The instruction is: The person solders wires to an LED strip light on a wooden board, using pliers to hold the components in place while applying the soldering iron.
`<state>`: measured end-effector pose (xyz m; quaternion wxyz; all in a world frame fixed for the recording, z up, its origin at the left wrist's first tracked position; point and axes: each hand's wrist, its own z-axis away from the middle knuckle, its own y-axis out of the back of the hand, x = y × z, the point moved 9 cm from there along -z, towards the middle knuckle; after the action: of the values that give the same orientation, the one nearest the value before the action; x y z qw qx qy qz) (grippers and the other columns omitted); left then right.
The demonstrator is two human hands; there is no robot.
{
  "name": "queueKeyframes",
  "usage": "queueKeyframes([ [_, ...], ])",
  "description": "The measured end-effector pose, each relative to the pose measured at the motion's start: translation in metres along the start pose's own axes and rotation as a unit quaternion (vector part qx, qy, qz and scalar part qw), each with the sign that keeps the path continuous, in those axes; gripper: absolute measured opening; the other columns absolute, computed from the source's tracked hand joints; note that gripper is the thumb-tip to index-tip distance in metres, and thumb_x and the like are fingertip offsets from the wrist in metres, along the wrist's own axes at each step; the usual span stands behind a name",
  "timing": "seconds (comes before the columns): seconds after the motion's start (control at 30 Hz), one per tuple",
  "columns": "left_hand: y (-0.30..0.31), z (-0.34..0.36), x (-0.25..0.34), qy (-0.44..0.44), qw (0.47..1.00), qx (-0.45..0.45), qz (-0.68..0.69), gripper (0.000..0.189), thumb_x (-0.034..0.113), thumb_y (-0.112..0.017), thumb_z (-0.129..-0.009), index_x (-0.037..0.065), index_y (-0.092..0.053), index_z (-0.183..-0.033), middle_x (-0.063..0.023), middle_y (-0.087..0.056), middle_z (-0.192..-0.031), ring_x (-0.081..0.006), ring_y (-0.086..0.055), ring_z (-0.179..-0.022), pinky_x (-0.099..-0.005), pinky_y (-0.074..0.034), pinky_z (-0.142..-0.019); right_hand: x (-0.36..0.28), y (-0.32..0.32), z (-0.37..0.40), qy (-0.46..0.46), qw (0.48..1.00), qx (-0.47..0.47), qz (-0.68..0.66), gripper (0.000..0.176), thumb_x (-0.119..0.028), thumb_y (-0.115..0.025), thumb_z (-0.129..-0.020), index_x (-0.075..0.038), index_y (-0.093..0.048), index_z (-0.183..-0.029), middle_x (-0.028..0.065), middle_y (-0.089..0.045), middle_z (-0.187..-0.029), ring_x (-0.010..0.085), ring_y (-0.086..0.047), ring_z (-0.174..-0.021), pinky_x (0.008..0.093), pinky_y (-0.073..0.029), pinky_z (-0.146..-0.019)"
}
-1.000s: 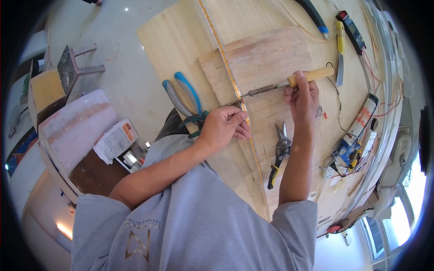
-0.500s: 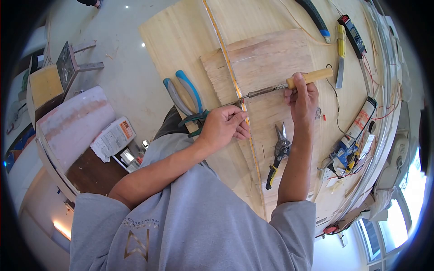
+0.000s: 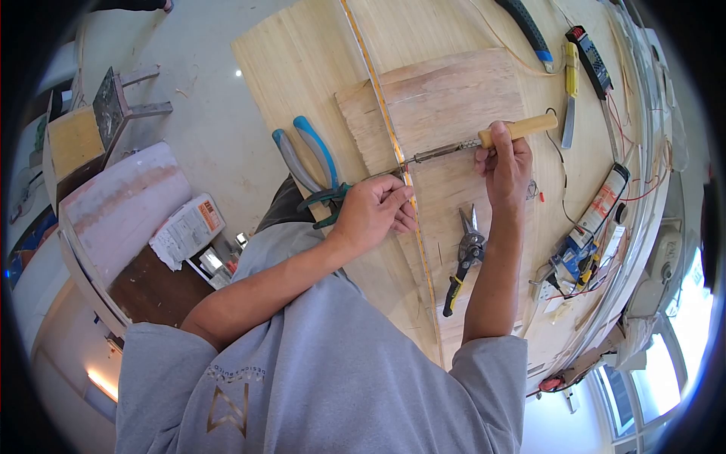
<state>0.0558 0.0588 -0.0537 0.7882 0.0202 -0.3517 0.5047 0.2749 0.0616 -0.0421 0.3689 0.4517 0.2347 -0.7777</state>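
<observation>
My right hand (image 3: pixel 505 166) grips a soldering iron (image 3: pixel 518 130) by its pale wooden handle. The iron's metal tip points left and meets, or nearly meets, a narrow yellow-and-white LED strip (image 3: pixel 382 110) that runs lengthwise over the boards. Just left of that spot, my left hand (image 3: pixel 372 212) is closed in a pinch beside the strip; what its fingers hold is too small to make out. Pliers with blue-grey handles (image 3: pixel 321 155) lie next to the left wrist, jaws partly covered by the hand. Tin snips (image 3: pixel 469 253) rest between my forearms.
Under the strip lies a rough wooden board (image 3: pixel 454 94) on a larger plywood sheet (image 3: pixel 283 60). To the right are a yellow utility knife (image 3: pixel 570 76), a black power supply (image 3: pixel 588 57), a sealant tube (image 3: pixel 609 193) and loose wires. A small stool (image 3: pixel 113 110) stands on the floor at left.
Both hands and the soldering iron stay almost in place. The view has shifted very slightly, and a person's foot at the top left edge shows a little differently.
</observation>
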Motion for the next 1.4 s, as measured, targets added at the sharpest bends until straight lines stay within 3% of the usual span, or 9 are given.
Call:
queueKeyframes([
  [0.3,0.0,0.0,0.001,-0.004,1.0,0.003,0.002,0.021,0.019,-0.051,-0.098,-0.001,-0.057,-0.093,-0.0084,-0.064,-0.078,-0.0172,-0.068,-0.068,-0.0272,-0.058,-0.061,-0.001,0.0,0.0,0.009,1.0,0.008,-0.022,0.026,-0.029,-0.061,-0.092,-0.004,-0.058,-0.089,0.0036,-0.057,-0.063,0.008,-0.051,-0.049,0.0209,-0.037,-0.043],
  [0.4,0.0,0.0,0.0,0.003,1.0,0.001,0.004,0.019,0.018,-0.051,-0.098,0.0,-0.056,-0.092,-0.008,-0.064,-0.077,-0.0167,-0.068,-0.067,-0.0271,-0.058,-0.06,-0.002,-0.002,0.0,-0.007,0.995,0.027,-0.1,0.024,-0.028,-0.059,-0.093,-0.004,-0.058,-0.089,0.0043,-0.058,-0.066,0.0088,-0.051,-0.051,0.0215,-0.037,-0.044],
  [0.73,0.001,-0.001,-0.001,-0.007,1.0,0.005,0.011,0.019,0.017,-0.053,-0.097,0.001,-0.056,-0.087,-0.0051,-0.063,-0.073,-0.0139,-0.065,-0.062,-0.0253,-0.056,-0.057,-0.055,-0.081,-0.066,0.036,0.97,-0.232,-0.053,0.027,-0.025,-0.058,-0.093,0.0,-0.057,-0.082,0.0003,-0.049,-0.067,0.0072,-0.041,-0.055,0.0213,-0.028,-0.048],
  [0.83,0.001,-0.002,-0.003,-0.013,1.0,0.005,-0.002,0.02,0.018,-0.053,-0.097,0.001,-0.056,-0.086,-0.0044,-0.063,-0.072,-0.0132,-0.065,-0.062,-0.0249,-0.055,-0.057,-0.069,-0.116,-0.079,0.001,0.967,-0.243,-0.08,0.031,-0.03,-0.056,-0.094,-0.003,-0.056,-0.079,-0.0024,-0.045,-0.063,0.0057,-0.038,-0.053,0.0207,-0.026,-0.046],
  [0.97,0.001,-0.002,-0.003,-0.015,1.0,0.007,0.004,0.021,0.018,-0.053,-0.097,0.001,-0.056,-0.085,-0.0038,-0.062,-0.071,-0.0126,-0.064,-0.061,-0.0252,-0.055,-0.057,-0.07,-0.152,-0.09,0.039,0.95,-0.281,0.129,0.034,-0.037,-0.057,-0.092,-0.006,-0.056,-0.078,-0.0048,-0.04,-0.063,0.0037,-0.032,-0.05,0.0205,-0.027,-0.046],
  [1.1,0.003,-0.003,-0.005,-0.019,1.0,0.012,-0.004,0.021,0.017,-0.053,-0.097,0.001,-0.056,-0.084,-0.0038,-0.062,-0.071,-0.0124,-0.064,-0.061,-0.0255,-0.055,-0.057,-0.063,-0.168,-0.075,0.074,0.903,-0.309,0.289,0.035,-0.038,-0.059,-0.091,-0.008,-0.054,-0.074,-0.0052,-0.042,-0.061,0.0027,-0.037,-0.052,0.02,-0.03,-0.046],
  [1.3,0.002,-0.001,-0.004,-0.019,1.0,0.009,0.0,0.021,0.016,-0.052,-0.097,0.0,-0.056,-0.084,-0.0036,-0.061,-0.069,-0.0116,-0.063,-0.061,-0.0253,-0.054,-0.057,-0.048,-0.156,-0.076,0.038,0.924,-0.309,0.221,0.039,-0.04,-0.064,-0.087,-0.002,-0.061,-0.077,-0.0034,-0.048,-0.06,0.0054,-0.043,-0.053,0.0228,-0.035,-0.048],
  [1.4,0.003,-0.002,-0.005,-0.023,1.0,0.009,-0.008,0.022,0.016,-0.052,-0.097,0.0,-0.056,-0.083,-0.0033,-0.06,-0.069,-0.0111,-0.062,-0.06,-0.0252,-0.054,-0.056,-0.046,-0.159,-0.073,0.06,0.899,-0.321,0.292,0.038,-0.039,-0.064,-0.088,-0.002,-0.062,-0.078,-0.0033,-0.048,-0.06,0.0055,-0.043,-0.053,0.0231,-0.036,-0.048],
])
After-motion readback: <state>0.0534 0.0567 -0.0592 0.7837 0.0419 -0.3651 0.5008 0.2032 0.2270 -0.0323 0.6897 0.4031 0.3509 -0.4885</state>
